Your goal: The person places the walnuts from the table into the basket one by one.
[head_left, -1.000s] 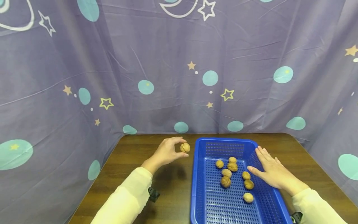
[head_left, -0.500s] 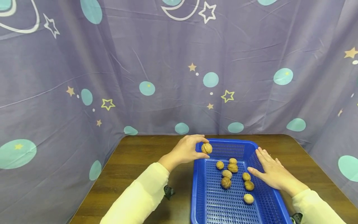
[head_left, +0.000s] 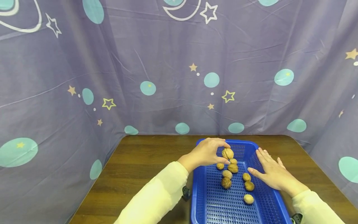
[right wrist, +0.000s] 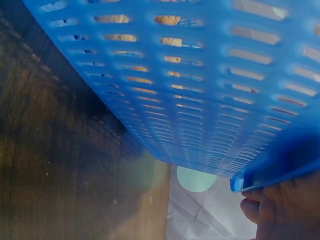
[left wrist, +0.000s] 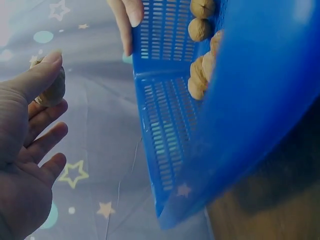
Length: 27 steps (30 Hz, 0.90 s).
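My left hand (head_left: 208, 152) pinches a walnut (head_left: 227, 153) between thumb and fingertips, over the far part of the blue basket (head_left: 195, 193). In the left wrist view, the thumb lies across the held walnut (left wrist: 54, 89), and the other fingers are loosely spread. Several walnuts lie on the basket floor, among them a pale walnut (head_left: 248, 199) nearer the front and a darker walnut (head_left: 226, 183) at the middle. My right hand (head_left: 275, 174) rests on the basket's right rim with straight fingers, its thumb reaching over the inside.
The slotted plastic basket stands on a brown wooden table (head_left: 134, 174), towards its right side. Behind and beside the table hangs a purple curtain (head_left: 167, 62) printed with stars and pale blue ovals.
My left hand has carried the walnut rightwards, from beside the basket across its left rim to above the other walnuts. My right hand has stayed on the rim.
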Available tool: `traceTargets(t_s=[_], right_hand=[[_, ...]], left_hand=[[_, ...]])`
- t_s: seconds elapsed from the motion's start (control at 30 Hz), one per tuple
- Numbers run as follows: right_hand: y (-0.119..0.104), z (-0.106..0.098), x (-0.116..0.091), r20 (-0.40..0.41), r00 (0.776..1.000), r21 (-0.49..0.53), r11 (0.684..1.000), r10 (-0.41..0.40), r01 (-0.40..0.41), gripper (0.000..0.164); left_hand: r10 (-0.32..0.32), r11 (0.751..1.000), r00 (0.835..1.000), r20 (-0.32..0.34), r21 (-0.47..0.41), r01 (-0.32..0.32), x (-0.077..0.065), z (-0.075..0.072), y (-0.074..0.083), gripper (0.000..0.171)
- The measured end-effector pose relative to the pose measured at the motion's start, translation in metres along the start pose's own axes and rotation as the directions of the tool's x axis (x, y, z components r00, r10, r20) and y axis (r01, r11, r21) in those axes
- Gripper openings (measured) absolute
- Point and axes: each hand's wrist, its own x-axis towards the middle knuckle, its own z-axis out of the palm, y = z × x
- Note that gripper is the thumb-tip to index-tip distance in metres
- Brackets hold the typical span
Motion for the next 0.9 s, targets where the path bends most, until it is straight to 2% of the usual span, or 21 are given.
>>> traceTargets(t_s=[0.3,0.53,0.77,0.9], right_hand=[[0.001,0.0,0.0,0.004,1.0,0.014,1.0,-0.003,0.003,0.093],[0.001,0.001,0.0,0.004,1.0,0.017,1.0,-0.006,0.006,0.093],[0.0,0.002,0.0,0.013,1.0,0.023,1.0,0.0,-0.001,0.093],[0.0,0.0,-0.001,0.008,1.0,0.025,1.0,0.005,-0.005,0.093]], left_hand=[[-0.022,0.997,0.998,0.053,-0.074,0.026,0.019,0.019,0.008,0.049],[-0.079,0.993,0.991,0.103,-0.085,0.088,0.029,0.046,0.011,0.051],[-0.16,0.982,0.966,0.204,-0.064,0.176,0.03,0.074,0.006,0.049],[-0.16,0.983,0.953,0.259,-0.049,0.178,0.029,0.082,0.003,0.034]])
